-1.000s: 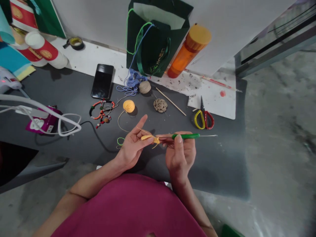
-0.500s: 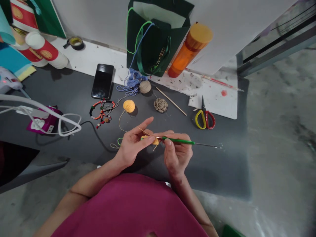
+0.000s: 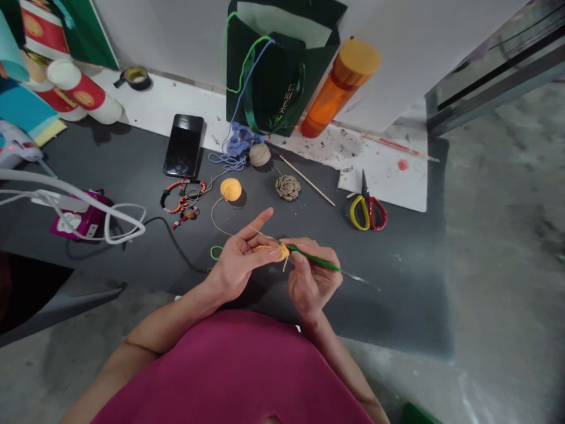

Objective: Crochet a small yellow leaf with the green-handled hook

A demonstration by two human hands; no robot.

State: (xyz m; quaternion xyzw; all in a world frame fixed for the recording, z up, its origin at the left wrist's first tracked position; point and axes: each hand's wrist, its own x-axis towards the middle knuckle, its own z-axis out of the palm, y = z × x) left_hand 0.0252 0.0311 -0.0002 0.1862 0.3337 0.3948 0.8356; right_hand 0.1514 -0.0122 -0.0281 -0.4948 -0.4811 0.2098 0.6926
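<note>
My left hand (image 3: 236, 262) pinches a small yellow crochet piece (image 3: 283, 252) between thumb and fingers, its index finger stretched out with yarn running over it. A green-handled crochet hook (image 3: 318, 259) is gripped like a pen in my right hand (image 3: 313, 277). The hook's metal tip meets the crochet piece; its other thin metal end points down to the right. From my left hand, a strand leads back to a ball of yellow yarn (image 3: 231, 189) on the dark table. A short yarn tail hangs below the piece.
Beyond my hands lie a crocheted beige rosette (image 3: 288, 188), a beige yarn ball (image 3: 259, 155), a wooden stick (image 3: 308, 181), scissors (image 3: 368, 212), a beaded bracelet (image 3: 176, 200) and a phone (image 3: 184, 145). A dark green paper bag (image 3: 282, 76) and an orange bottle (image 3: 338, 91) stand behind. White cables (image 3: 128, 224) loop at left.
My right hand has shifted slightly left and tilted the hook, so its rear end points lower. The yellow piece has turned a little and shows more to the right of my left thumb.
</note>
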